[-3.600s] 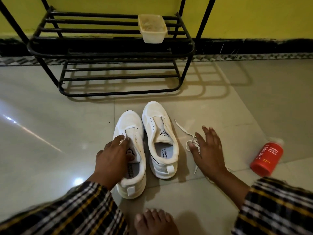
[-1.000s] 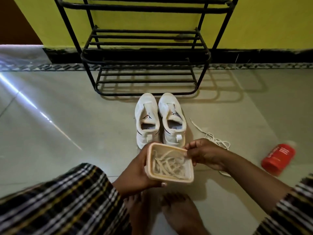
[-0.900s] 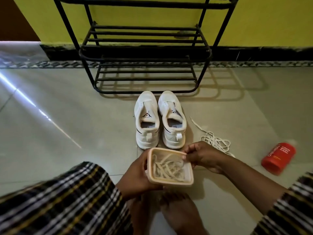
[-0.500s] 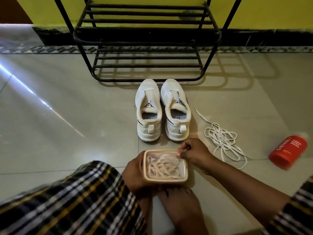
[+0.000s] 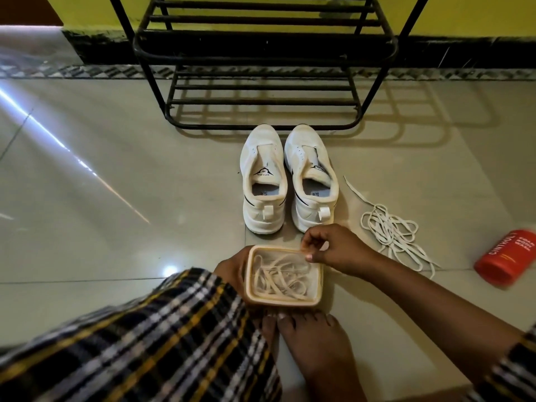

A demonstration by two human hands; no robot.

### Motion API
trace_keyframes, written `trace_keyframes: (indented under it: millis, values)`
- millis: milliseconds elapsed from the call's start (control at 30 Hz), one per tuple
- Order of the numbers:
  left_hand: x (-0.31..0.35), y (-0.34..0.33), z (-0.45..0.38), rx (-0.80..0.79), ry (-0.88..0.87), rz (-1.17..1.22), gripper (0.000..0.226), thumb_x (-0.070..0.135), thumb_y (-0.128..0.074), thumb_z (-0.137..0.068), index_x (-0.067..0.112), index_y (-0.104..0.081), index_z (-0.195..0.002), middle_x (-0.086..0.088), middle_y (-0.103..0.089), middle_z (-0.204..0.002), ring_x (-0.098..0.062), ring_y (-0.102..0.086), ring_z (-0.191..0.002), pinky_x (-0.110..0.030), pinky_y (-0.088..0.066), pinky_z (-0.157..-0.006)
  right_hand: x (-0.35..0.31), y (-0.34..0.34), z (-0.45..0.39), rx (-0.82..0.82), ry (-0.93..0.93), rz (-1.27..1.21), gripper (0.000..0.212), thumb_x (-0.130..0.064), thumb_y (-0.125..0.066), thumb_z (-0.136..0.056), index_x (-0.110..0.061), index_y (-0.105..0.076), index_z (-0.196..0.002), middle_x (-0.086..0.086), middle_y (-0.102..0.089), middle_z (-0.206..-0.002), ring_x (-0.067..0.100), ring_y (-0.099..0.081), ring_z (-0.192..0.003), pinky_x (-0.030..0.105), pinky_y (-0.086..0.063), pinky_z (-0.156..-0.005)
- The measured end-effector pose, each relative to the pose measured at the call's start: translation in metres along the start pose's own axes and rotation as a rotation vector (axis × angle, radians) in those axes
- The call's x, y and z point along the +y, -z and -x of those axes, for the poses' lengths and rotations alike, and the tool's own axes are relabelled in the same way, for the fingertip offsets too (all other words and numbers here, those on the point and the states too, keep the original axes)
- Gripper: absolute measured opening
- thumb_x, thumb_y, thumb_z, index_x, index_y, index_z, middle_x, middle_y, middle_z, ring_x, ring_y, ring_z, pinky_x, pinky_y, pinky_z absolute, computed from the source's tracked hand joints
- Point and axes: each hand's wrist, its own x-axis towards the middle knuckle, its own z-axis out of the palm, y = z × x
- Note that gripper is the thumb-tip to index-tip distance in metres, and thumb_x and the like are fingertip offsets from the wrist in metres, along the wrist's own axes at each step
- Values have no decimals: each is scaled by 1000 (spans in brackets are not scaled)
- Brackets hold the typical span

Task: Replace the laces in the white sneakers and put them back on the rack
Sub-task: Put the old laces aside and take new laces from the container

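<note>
We see a pale tiled floor (image 5: 116, 184) filling most of the frame, with a yellow wall (image 5: 478, 13) along the top edge. At upper centre stands the black metal rack (image 5: 261, 53), its bars bare. Just below it, at centre, the two white sneakers (image 5: 287, 181) sit side by side on the floor, toes toward the rack, with no laces in them. Right of them lies a loose heap of white laces (image 5: 388, 230), and at the right edge a red bottle (image 5: 506, 261) lies on its side. Our plaid sleeve (image 5: 145, 343) crosses the lower left. Below the sneakers, our left hand (image 5: 232, 271) grips the side of a small box (image 5: 284, 275) holding more laces (image 5: 278, 278), while our right hand (image 5: 339, 248) pinches at the box's upper right corner. Bare feet (image 5: 307, 343) show beneath the box.
</note>
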Motion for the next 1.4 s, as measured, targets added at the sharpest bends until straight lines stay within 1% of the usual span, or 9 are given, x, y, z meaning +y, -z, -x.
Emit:
trace_keyframes:
  millis: [67,167,267,367,600,833,1100,1267,1400]
  values:
    - [6,0,-1,-23,-42,-20,74,20,-87,-57,13,-56,-123,-1,-66,-111,-12,-64,-101,-6,-45,-78,-8,-7,-3,-50,21,115,33,-13,-80,-70,-17,-67,-100,-7,-54,-76,7,-49,-70,19,-39,-66]
    - [13,1,-1,-11,-107,-82,75,34,-87,-52,23,-57,-121,2,-67,-111,-11,-64,-102,-15,-47,-85,-17,-17,-5,9,56,210,41,-18,-82,-69,-18,-66,-107,-10,-45,-72,7,-45,-67,21,-36,-63]
    - [9,2,-4,10,-140,-120,75,55,-74,-46,36,-56,-116,5,-68,-109,-11,-64,-102,-28,-49,-92,-15,-23,-3,140,50,74,33,-6,-77,-72,-10,-70,-104,-10,-47,-72,2,-45,-65,13,-36,-60]
    - [6,-1,-6,11,-155,-154,77,53,-74,-49,28,-58,-121,3,-68,-110,-16,-64,-104,-38,-50,-92,-13,-26,3,208,8,-173,25,8,-70,-75,-2,-72,-98,-6,-53,-72,3,-49,-65,3,-39,-59]
    - [5,1,-12,0,-191,-189,80,55,-77,-49,32,-56,-123,5,-67,-111,-15,-64,-104,-39,-50,-91,-7,-24,10,248,70,-347,20,15,-65,-76,7,-70,-94,-6,-57,-77,-7,-56,-67,9,-45,-64]
    - [8,0,-15,-5,-232,-223,74,46,-80,-54,30,-58,-122,4,-66,-108,-14,-63,-100,-37,-51,-89,-22,-17,6,95,60,2,35,-19,-84,-66,-22,-64,-94,-7,-41,-77,5,-40,-64,17,-34,-60]
    - [13,-8,-10,-99,-338,-360,59,39,-69,-67,23,-58,-123,10,-61,-121,-8,-55,-114,-40,-23,-115,-12,-34,11,35,-6,-214,30,-11,-72,-79,-38,-59,-86,-1,-41,-98,15,-46,-100,29,-42,-92]
    - [11,-4,-5,-37,-227,-236,65,57,-70,-54,38,-55,-115,13,-64,-108,-11,-60,-107,-44,-35,-108,-23,-32,14,128,95,-353,31,3,-70,-76,-27,-63,-79,-1,-45,-92,-5,-42,-72,17,-42,-70]
    - [9,8,-11,-51,-219,-326,76,64,-64,-52,39,-47,-122,8,-60,-124,-12,-55,-117,-38,-19,-117,-31,-20,15,29,158,-290,27,-1,-71,-78,-27,-63,-81,6,-56,-89,11,-41,-70,24,-38,-68]
